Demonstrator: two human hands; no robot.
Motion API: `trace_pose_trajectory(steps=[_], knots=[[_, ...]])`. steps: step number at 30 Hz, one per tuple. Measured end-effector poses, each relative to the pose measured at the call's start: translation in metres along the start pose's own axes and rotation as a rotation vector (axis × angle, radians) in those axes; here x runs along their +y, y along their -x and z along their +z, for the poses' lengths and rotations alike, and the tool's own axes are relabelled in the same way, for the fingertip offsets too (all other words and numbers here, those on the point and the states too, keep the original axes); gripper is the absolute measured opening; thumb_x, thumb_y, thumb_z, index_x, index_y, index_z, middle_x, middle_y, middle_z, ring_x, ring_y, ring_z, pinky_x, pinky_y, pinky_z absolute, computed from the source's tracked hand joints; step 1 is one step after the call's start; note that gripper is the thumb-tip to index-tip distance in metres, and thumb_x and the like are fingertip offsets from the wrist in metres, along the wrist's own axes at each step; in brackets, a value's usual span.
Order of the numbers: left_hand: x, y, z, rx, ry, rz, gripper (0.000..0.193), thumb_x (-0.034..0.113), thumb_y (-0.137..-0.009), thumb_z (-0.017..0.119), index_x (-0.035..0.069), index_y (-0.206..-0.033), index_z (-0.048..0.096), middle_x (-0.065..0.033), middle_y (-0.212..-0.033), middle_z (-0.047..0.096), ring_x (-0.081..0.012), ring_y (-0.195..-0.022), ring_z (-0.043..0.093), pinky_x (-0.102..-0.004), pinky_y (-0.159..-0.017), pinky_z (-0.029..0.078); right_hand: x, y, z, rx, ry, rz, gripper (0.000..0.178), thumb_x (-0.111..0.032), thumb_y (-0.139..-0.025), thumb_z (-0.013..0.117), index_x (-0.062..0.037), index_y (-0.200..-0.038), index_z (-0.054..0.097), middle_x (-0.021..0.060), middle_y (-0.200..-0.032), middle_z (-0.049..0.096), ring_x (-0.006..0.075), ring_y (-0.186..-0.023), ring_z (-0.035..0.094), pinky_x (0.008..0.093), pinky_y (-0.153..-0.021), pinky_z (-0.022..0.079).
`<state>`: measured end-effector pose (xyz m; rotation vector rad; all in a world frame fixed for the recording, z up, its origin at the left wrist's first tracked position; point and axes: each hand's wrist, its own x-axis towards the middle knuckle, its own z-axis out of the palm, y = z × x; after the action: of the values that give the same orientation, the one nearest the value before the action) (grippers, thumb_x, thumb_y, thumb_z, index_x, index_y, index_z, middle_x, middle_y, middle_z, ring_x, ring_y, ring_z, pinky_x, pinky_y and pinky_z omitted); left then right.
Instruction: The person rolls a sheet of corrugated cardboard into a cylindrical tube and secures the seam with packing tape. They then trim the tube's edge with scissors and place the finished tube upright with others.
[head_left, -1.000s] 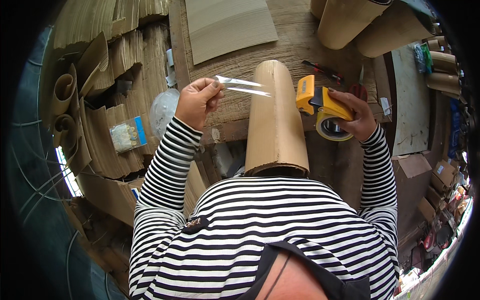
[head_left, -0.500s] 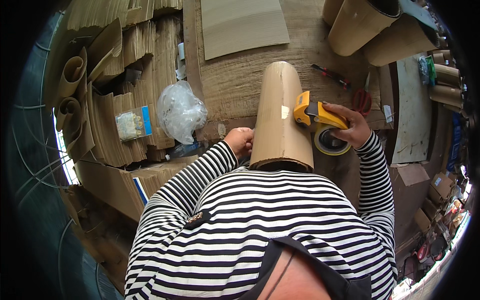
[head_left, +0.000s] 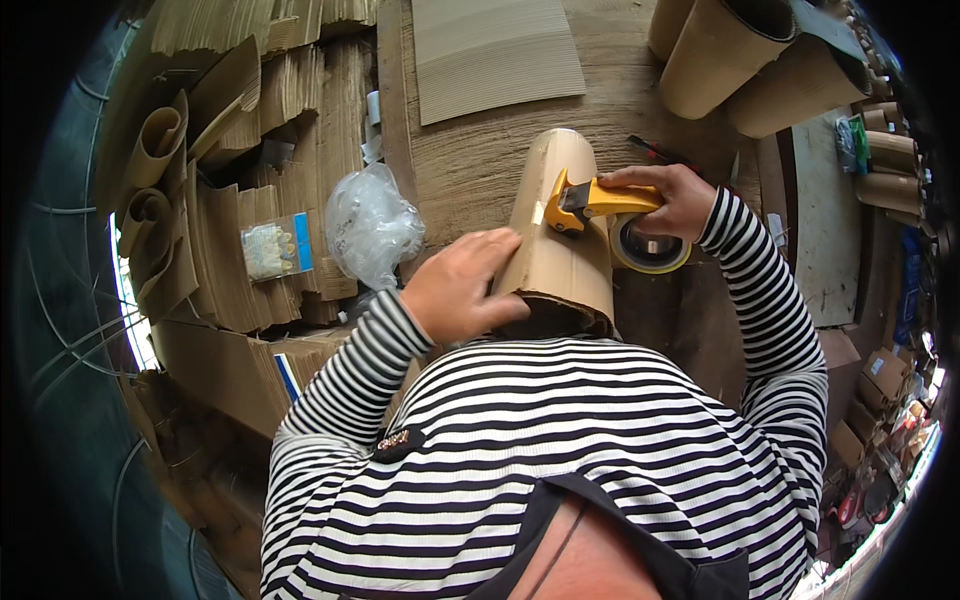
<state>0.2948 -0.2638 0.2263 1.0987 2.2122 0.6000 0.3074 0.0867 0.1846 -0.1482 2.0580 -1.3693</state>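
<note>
A rolled brown cardboard tube (head_left: 553,262) lies in front of me, its near end toward my chest. A narrow seam runs along its top, with a small pale patch near the dispenser. My right hand (head_left: 672,200) is wrapped round the handle of a yellow tape dispenser (head_left: 572,203). The dispenser's head rests against the tube's top, and its tape roll (head_left: 650,248) hangs at the right side. Against the tube's left side, near its close end, lies my left hand (head_left: 465,283), open with thumb and fingers apart.
Cardboard sheets (head_left: 220,240) are stacked at the left, with a clear plastic bag (head_left: 372,225) beside them. A flat corrugated sheet (head_left: 498,55) lies at the far side of the wooden table (head_left: 470,165). Larger cardboard tubes (head_left: 715,60) stand far right. A red-and-black tool (head_left: 650,150) lies beyond my right hand.
My left hand has opened from a closed pose and come up onto the tube's side. The dispenser has moved left onto the tube's top, and the tube has turned, bringing its seam leftward.
</note>
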Motion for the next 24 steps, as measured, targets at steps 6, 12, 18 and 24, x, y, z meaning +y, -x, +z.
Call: trace_pose_trajectory(steps=[6,12,18,24], knots=[[0.011,-0.016,0.026,0.156,-0.363,0.062,0.057,0.018,-0.083,0.072,-0.006,-0.132,0.058,-0.0288,-0.122,0.067,-0.0388,-0.102,0.071,-0.0404,-0.089,0.059,0.011,0.007,0.005,0.062,0.127,-0.11,0.07,0.003,-0.076,0.077,-0.006,-0.143,0.058,0.0157,-0.136,0.065,0.0244,-0.122,0.065,0.035,-0.111,0.048],[-0.007,0.009,0.038,0.302,-0.187,-0.009,0.052,0.008,-0.084,0.067,-0.004,-0.134,0.059,-0.0297,-0.125,0.067,-0.0384,-0.106,0.071,-0.0414,-0.089,0.06,0.082,0.099,0.055,0.197,-0.107,-0.029,0.072,0.011,-0.076,0.076,-0.0017,-0.144,0.056,0.0172,-0.139,0.061,0.0258,-0.13,0.06,0.0357,-0.114,0.045],[-0.029,0.038,0.074,0.648,0.407,-0.344,0.053,0.015,-0.093,0.071,0.0,-0.141,0.055,-0.0209,-0.126,0.069,-0.0295,-0.117,0.068,-0.0359,-0.1,0.052,0.084,0.024,0.06,0.127,-0.506,-0.29,0.071,0.002,-0.08,0.078,-0.0022,-0.147,0.053,0.0144,-0.151,0.053,0.0247,-0.136,0.053,0.0393,-0.119,0.038],[-0.041,0.058,0.018,0.356,0.217,-0.406,0.072,0.019,-0.086,0.081,0.001,-0.147,0.047,-0.02,-0.129,0.068,-0.0301,-0.117,0.069,-0.0384,-0.101,0.053,-0.036,-0.083,0.018,-0.103,0.302,-0.057,0.07,-0.008,-0.077,0.076,-0.015,-0.144,0.06,0.0115,-0.129,0.071,0.0232,-0.108,0.07,0.0356,-0.105,0.053]])
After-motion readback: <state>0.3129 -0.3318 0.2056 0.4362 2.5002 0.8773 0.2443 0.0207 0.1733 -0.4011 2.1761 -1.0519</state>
